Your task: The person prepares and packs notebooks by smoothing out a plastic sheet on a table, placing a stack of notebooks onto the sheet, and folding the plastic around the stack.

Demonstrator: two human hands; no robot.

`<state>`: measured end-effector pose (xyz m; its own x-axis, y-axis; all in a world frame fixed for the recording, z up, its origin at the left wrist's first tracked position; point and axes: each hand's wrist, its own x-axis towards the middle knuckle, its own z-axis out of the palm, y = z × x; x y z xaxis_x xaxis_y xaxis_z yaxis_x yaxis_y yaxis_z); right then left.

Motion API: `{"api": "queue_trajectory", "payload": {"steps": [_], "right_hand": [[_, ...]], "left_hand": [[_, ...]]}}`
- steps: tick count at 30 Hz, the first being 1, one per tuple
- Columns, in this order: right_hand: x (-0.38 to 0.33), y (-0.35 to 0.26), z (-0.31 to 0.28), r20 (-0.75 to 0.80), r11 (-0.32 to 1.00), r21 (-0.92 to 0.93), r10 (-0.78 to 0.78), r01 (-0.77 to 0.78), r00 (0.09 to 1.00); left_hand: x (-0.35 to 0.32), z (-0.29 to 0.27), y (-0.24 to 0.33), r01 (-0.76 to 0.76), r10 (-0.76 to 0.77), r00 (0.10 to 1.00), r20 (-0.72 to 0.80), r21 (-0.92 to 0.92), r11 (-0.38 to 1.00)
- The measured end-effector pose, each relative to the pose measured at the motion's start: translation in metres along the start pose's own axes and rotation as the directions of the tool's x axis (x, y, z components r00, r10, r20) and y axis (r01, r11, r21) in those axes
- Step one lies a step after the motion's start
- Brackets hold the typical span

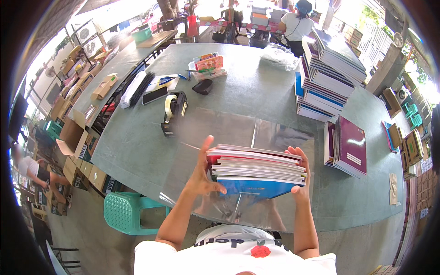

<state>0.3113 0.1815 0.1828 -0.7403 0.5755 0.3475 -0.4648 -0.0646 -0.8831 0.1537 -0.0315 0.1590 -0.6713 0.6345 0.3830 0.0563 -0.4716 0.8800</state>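
A left hand (201,176) and right hand (301,176) grip a notebook stack (257,168) above clear plastic sheeting (220,133), apparently aligning edges (next, even two-sided pressure seems needed).

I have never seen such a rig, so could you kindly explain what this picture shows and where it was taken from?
There is no robot: a fisheye camera on the person's head looks down, so straight edges bend. The bare left hand and right hand hold a stack of thin notebooks by its two ends, over a clear plastic sheet. On the green-gray table lie a tape dispenser, a smartphone, a maroon notebook and a taller notebook pile.
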Motion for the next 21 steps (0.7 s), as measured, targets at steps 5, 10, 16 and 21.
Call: {"api": "queue_trajectory", "payload": {"steps": [5, 10, 16, 21], "right_hand": [[-0.007, 0.012, 0.001, 0.067, 0.995, -0.097, -0.026, 0.033, 0.997], [-0.008, 0.012, -0.014, -0.179, 0.975, -0.219, -0.014, -0.026, 0.984], [-0.007, -0.007, -0.008, -0.003, 0.971, -0.235, 0.034, -0.034, 0.999], [-0.013, 0.02, -0.013, -0.022, 0.992, -0.124, 0.037, -0.039, 0.999]], "left_hand": [[-0.011, 0.005, -0.015, 0.17, -0.159, 0.983, -0.089, 0.132, 0.977], [-0.003, 0.019, -0.013, 0.115, -0.105, 0.992, -0.069, 0.165, 0.979], [0.001, -0.002, 0.012, 0.171, -0.171, 0.985, 0.005, 0.066, 0.983], [0.0, -0.005, -0.015, -0.141, 0.085, 0.988, 0.133, 0.5, 0.854]]}}
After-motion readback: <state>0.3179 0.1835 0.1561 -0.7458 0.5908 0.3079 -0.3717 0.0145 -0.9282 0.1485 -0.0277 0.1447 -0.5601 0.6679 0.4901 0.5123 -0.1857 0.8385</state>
